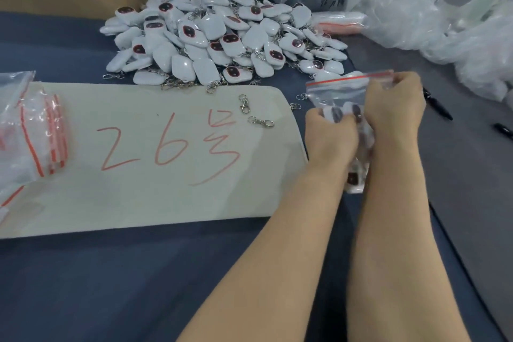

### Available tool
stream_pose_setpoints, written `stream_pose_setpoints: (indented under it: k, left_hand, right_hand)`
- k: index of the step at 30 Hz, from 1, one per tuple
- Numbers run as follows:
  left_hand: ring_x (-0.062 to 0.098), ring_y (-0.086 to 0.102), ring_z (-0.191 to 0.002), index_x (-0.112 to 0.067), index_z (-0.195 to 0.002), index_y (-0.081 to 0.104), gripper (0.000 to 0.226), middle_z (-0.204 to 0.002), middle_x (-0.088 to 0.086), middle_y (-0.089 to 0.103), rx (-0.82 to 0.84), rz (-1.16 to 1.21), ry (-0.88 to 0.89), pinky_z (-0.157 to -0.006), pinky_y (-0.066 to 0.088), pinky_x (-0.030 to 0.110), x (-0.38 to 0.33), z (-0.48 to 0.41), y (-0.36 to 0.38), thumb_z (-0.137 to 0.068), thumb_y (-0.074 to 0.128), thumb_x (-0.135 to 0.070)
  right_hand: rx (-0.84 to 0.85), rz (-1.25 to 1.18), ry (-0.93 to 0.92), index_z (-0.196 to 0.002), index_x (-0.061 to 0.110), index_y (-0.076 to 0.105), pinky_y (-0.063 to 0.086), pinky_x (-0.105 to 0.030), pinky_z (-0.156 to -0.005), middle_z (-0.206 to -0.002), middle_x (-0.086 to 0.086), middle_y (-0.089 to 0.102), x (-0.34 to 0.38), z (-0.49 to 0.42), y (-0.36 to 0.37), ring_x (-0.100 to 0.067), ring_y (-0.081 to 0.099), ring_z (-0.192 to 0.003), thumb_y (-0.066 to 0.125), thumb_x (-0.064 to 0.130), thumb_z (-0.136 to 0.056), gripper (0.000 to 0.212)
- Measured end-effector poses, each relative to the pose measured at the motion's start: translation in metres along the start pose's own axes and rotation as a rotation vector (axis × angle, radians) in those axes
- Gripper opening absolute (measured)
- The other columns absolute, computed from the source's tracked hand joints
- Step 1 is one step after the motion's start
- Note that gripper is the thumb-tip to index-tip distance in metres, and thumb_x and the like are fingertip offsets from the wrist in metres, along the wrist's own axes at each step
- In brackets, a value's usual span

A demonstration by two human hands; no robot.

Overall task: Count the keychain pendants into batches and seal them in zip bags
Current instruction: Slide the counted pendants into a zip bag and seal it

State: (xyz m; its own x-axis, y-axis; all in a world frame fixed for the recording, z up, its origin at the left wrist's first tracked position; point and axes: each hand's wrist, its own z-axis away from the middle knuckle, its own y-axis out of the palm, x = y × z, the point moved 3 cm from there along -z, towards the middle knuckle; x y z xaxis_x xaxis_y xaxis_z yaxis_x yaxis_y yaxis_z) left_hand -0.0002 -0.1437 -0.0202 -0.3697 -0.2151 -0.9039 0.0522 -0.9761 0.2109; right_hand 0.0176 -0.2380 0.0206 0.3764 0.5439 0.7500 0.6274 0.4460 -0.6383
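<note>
Zip bag [337, 91]: You hold it upright just off the right end of the white card [138, 161], over the blue desk [111, 286]. The red zip strip [341, 80] is on top and the lower half bulges with pendants.
Left hand [330, 130]: It is curled round the bag's belly and grips the batch through the film.
Right hand [394, 103]: The fingertips are closed in a pinch on the right end of the zip strip.
Seal: You cannot tell from here whether the strip is pressed together along its length.
Film: It looks thin, soft and slick, so it will crumple and slide rather than hold any shape.
Bagged pendants [337, 114]: They are hard, glossy shells, probably light singly but with some weight as a batch. Expect them to shift against each other, and their metal clasps could snag the film.
Where to hold: Keep one hand under the load so the strip carries no weight. Pinch the strip itself, not the film below it, and run along it from one end.
Pendant pile [222, 36]: A loose heap lies beyond the card, and its nearest pieces are close to the bag. Lift each pendant by its shell, because the clasps tangle.
Loose clasps [244, 104]: Two lie on the card's far right corner.
Empty bags [33, 130]: A floppy stack sits at the card's left end.
</note>
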Motion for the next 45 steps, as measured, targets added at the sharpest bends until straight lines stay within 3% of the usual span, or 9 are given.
stream_pose_setpoints:
  k: [8,12,16,21,27,34,37,41,45]
  left_hand:
    - [0.029,0.055,-0.098,-0.008,-0.102,0.059,0.02,-0.101,0.01,0.063,-0.102,-0.228,0.39,-0.081,0.038,0.025,-0.034,0.011,-0.032,-0.09,0.044,-0.003]
    - [0.019,0.049,-0.115,-0.005,-0.122,0.055,0.03,-0.117,0.004,0.056,-0.234,-0.133,0.429,-0.092,0.035,0.02,-0.049,0.007,-0.067,-0.093,0.046,-0.01]
    - [0.022,0.043,-0.126,-0.007,-0.126,0.051,0.036,-0.132,0.008,0.051,-0.432,-0.461,0.511,-0.106,0.032,0.033,-0.065,-0.003,-0.117,-0.092,0.05,-0.016]
    - [0.033,0.003,-0.145,-0.017,-0.139,0.04,0.054,-0.156,0.01,0.014,-0.745,-1.051,0.248,-0.114,-0.001,0.056,-0.076,-0.009,-0.226,-0.09,0.049,-0.037]
    - [0.039,0.006,-0.143,-0.022,-0.14,0.038,0.051,-0.155,0.013,0.017,-0.757,-1.095,-0.006,-0.115,0.003,0.055,-0.067,-0.004,-0.293,-0.091,0.041,-0.037]
    - [0.031,0.037,-0.131,-0.005,-0.137,0.041,0.043,-0.143,0.018,0.038,-0.47,-0.949,0.342,-0.108,0.029,0.035,-0.072,-0.008,-0.225,-0.096,0.042,-0.019]
    - [0.028,0.036,-0.133,-0.013,-0.131,0.051,0.038,-0.14,0.011,0.045,-0.647,-1.001,0.431,-0.111,0.024,0.041,-0.081,0.002,-0.232,-0.095,0.042,-0.02]
    - [0.034,0.004,-0.145,-0.023,-0.138,0.042,0.047,-0.154,0.007,0.022,-0.921,-1.003,0.188,-0.112,-0.004,0.06,-0.09,0.015,-0.295,-0.093,0.041,-0.039]
    - [0.038,0.008,-0.143,-0.02,-0.145,0.029,0.06,-0.155,0.01,0.018,-0.734,-1.073,-0.093,-0.113,0.007,0.058,-0.071,0.012,-0.31,-0.095,0.024,-0.052]
  right_hand:
    - [-0.009,0.081,-0.123,-0.144,0.011,0.035,0.014,-0.034,-0.115,-0.153,-0.015,0.026,0.036,0.022,0.018,-0.028,0.021,-0.143,0.047,0.023,-0.094,0.053]
    - [0.062,-0.137,-0.366,-0.128,0.007,0.052,0.027,-0.018,-0.097,-0.133,-0.006,0.053,0.066,0.043,0.043,-0.018,0.044,-0.125,0.047,0.015,-0.094,0.035]
    - [0.29,-0.246,-0.383,-0.119,0.01,0.06,0.03,-0.01,-0.076,-0.116,-0.003,0.064,0.077,0.071,0.078,-0.015,0.056,-0.109,0.047,0.013,-0.095,0.028]
    - [0.454,-0.315,-0.357,-0.115,0.01,0.063,0.032,-0.012,-0.073,-0.111,-0.003,0.067,0.095,0.108,0.116,-0.016,0.058,-0.104,0.048,0.012,-0.096,0.025]
    - [0.688,-0.404,-0.332,-0.109,0.008,0.066,0.046,-0.037,-0.097,-0.106,-0.009,0.069,0.124,0.16,0.155,-0.025,0.063,-0.102,0.05,0.011,-0.093,0.022]
    - [0.705,-0.421,-0.198,-0.11,0.007,0.066,0.047,-0.039,-0.098,-0.105,-0.009,0.068,0.121,0.153,0.154,-0.026,0.063,-0.105,0.053,0.01,-0.09,0.024]
    - [0.671,-0.346,-0.28,-0.113,0.009,0.065,0.043,-0.027,-0.089,-0.109,-0.008,0.068,0.121,0.158,0.152,-0.022,0.061,-0.106,0.053,0.015,-0.092,0.025]
    - [0.758,-0.229,-0.392,-0.125,0.013,0.055,0.041,-0.028,-0.088,-0.116,-0.004,0.063,0.129,0.184,0.159,-0.023,0.057,-0.11,0.056,0.036,-0.093,0.039]
    - [0.723,0.1,-0.661,-0.139,0.015,0.042,0.036,-0.04,-0.101,-0.134,-0.01,0.052,0.139,0.211,0.167,-0.032,0.046,-0.123,0.053,0.046,-0.092,0.057]
